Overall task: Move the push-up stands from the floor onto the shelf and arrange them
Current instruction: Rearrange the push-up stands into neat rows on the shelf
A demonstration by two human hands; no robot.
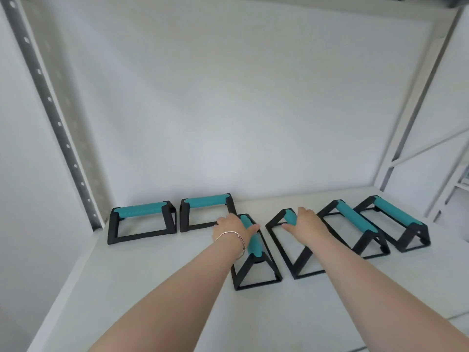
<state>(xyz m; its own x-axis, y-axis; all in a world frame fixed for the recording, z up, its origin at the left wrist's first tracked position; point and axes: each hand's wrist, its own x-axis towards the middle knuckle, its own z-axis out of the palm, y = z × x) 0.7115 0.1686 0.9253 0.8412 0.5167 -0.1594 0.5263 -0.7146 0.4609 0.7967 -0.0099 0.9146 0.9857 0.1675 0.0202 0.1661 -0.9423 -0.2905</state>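
Note:
Several black push-up stands with teal grips stand on the white shelf (152,288). Two at the back left, one (141,222) beside the other (206,210), face me sideways. Two at the right, one (355,227) and its neighbour (396,221), point away at an angle. My left hand (232,226), with a bracelet on the wrist, wraps the grip of a middle stand (253,252). My right hand (305,221) wraps the grip of the stand next to it (291,250). Both held stands rest on the shelf.
A perforated grey upright (48,97) runs along the left rear corner. White frame bars (416,128) and a brace stand at the right. The white back wall (228,97) rises just behind the stands. Bare shelf surface lies in front of the stands.

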